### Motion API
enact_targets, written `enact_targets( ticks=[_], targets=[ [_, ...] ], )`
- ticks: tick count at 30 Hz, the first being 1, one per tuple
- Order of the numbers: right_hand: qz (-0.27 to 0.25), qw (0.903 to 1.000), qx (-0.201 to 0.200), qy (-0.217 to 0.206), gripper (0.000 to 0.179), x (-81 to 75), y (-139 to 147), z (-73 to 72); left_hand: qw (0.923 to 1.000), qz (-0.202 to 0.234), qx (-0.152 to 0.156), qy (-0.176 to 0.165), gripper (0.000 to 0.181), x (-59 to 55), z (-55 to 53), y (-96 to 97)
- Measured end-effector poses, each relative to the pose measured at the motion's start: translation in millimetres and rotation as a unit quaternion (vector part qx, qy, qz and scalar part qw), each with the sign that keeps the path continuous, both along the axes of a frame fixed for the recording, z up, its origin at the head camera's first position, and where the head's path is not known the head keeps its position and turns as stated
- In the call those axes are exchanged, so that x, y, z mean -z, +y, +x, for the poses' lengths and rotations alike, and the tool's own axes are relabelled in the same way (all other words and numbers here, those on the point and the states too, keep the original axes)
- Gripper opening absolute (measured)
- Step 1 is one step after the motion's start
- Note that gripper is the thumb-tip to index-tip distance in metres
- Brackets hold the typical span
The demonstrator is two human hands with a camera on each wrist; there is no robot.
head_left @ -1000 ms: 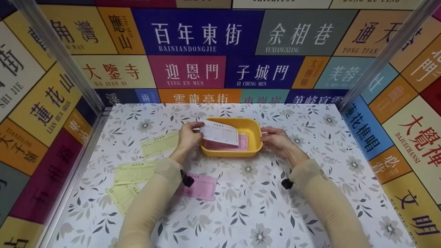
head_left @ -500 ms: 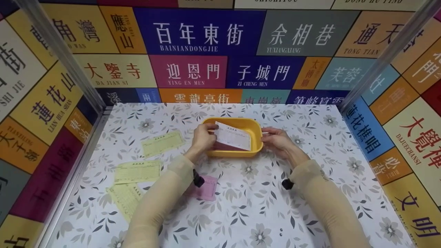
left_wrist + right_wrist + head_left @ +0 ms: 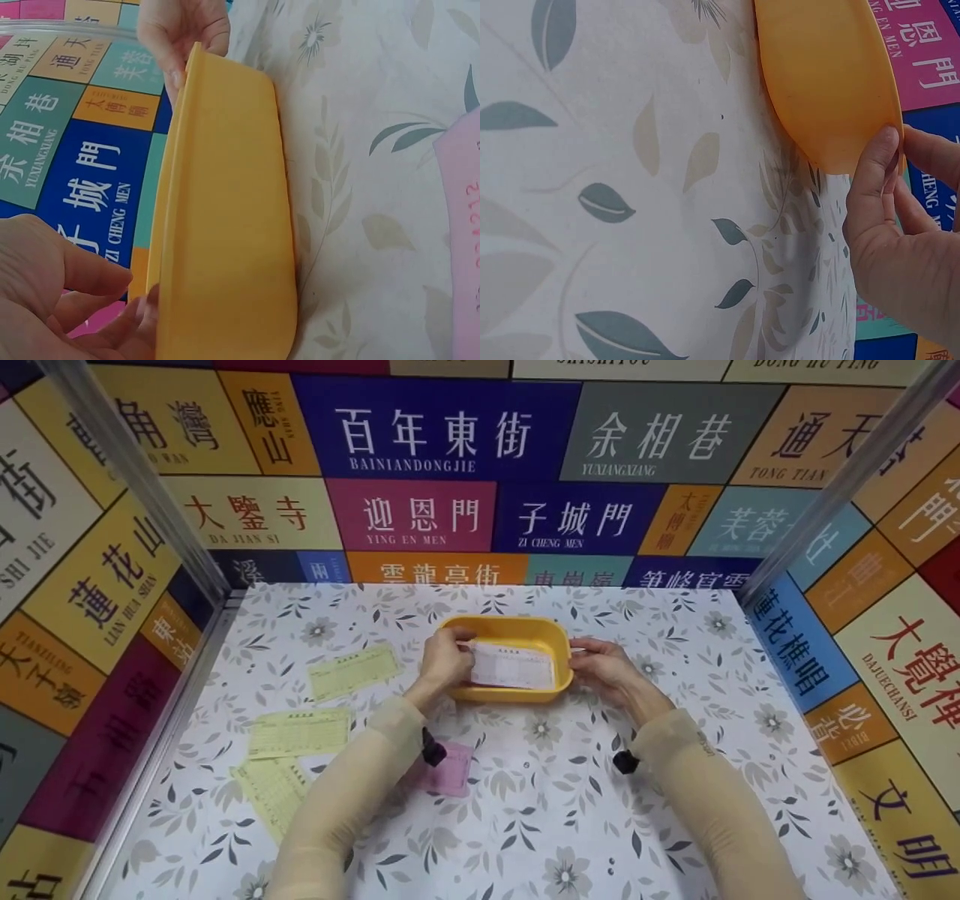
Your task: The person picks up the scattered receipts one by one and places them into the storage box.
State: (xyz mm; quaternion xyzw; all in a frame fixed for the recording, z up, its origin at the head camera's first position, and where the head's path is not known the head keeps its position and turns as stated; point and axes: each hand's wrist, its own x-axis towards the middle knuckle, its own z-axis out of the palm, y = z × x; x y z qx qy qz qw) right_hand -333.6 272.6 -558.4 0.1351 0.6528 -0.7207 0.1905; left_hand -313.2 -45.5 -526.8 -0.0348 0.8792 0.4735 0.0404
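A white printed slip [image 3: 512,666] lies in the yellow plastic box [image 3: 561,649], close to its bottom. My left hand [image 3: 445,660] reaches over the box's left end, beside the slip's left edge. In the left wrist view, the thumb stands a little apart from the fingers [image 3: 135,319], which dip behind the rim; no paper shows between them. At the other end, my right hand [image 3: 606,666] pinches the box's rim, thumb [image 3: 877,157] outside. The pink paper seen earlier in the box is hidden now.
Left of the box lie yellow slips: one far [image 3: 354,671], one in the middle [image 3: 300,733], one nearer [image 3: 274,795] partly under my left forearm. A pink slip [image 3: 452,771] lies by the left wrist. Sign-printed panels [image 3: 420,517] enclose the floral tabletop [image 3: 570,810].
My left hand has moved right with the white slip and lowered it from a tilt to lying in the box, over the pink paper. The right hand stays at the rim.
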Motion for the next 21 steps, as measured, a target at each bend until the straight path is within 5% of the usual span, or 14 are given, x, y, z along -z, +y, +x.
enact_targets(
  ticks=[21],
  targets=[
    [-0.015,0.9999,-0.005,0.008,0.067,2.1,1.1,1.4,0.9989,0.022,-0.018,0.036,0.045,-10.7,-4.5,-59.8]
  ],
)
